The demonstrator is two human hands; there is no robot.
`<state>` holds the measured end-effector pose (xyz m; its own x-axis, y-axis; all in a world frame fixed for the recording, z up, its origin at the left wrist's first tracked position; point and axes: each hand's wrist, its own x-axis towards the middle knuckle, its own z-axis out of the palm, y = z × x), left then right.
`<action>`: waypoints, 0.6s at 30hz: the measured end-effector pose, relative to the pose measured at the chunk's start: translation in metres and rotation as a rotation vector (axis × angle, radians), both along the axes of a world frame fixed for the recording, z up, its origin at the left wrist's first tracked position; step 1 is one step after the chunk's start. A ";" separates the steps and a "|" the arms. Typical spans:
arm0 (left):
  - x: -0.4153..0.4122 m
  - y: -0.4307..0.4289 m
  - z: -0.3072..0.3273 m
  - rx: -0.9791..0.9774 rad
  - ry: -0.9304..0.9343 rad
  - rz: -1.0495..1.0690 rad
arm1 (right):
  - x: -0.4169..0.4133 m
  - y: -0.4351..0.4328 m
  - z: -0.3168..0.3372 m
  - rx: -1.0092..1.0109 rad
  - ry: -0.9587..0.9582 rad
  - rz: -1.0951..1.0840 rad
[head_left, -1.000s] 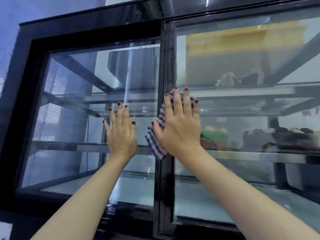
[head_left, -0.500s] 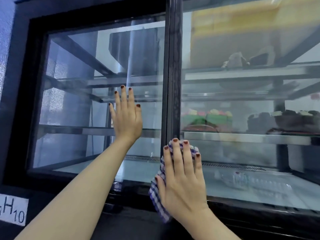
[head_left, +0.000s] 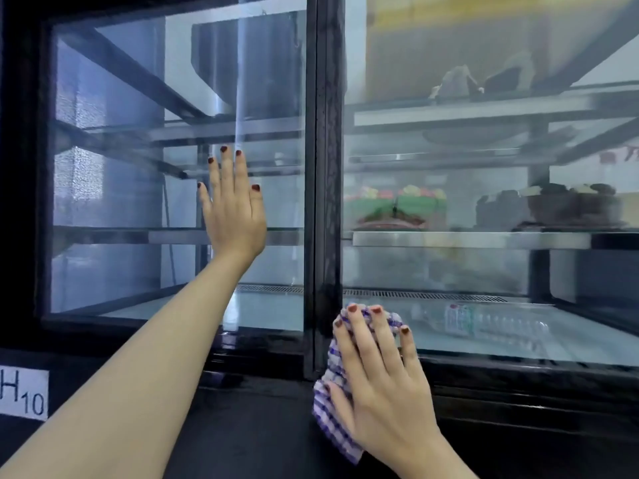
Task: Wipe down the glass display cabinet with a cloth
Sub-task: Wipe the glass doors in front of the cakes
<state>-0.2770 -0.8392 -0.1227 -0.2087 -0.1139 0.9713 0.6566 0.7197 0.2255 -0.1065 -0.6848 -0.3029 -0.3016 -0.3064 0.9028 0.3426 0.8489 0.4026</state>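
Observation:
The glass display cabinet (head_left: 325, 167) has a black frame and two glass panes split by a dark vertical bar. My left hand (head_left: 233, 205) lies flat with straight fingers on the left pane, at mid height. My right hand (head_left: 380, 385) presses a blue-and-white checked cloth (head_left: 332, 420) flat against the bottom edge of the right pane and the black lower frame, just right of the vertical bar. The cloth shows along the hand's left side and above the fingertips; the rest is hidden under the palm.
Inside, behind the right pane, a shelf (head_left: 466, 238) carries cakes (head_left: 394, 209) and dark items; a plastic bottle (head_left: 484, 321) lies on the cabinet floor. A white label "H10" (head_left: 22, 394) sits on the black base at lower left.
My right hand has slid the cloth straight down the right pane, from mid height to its bottom edge. My left hand has stayed on the left pane. The view has tilted downward.

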 end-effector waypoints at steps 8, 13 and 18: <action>0.004 0.000 -0.020 -0.012 -0.003 -0.028 | 0.046 0.080 -0.005 -0.093 0.098 -0.026; 0.003 0.001 -0.026 -0.009 -0.009 -0.018 | 0.009 0.026 0.003 -0.034 0.062 -0.033; 0.003 0.001 -0.025 -0.009 -0.004 -0.025 | -0.027 -0.034 0.021 -0.089 0.008 -0.044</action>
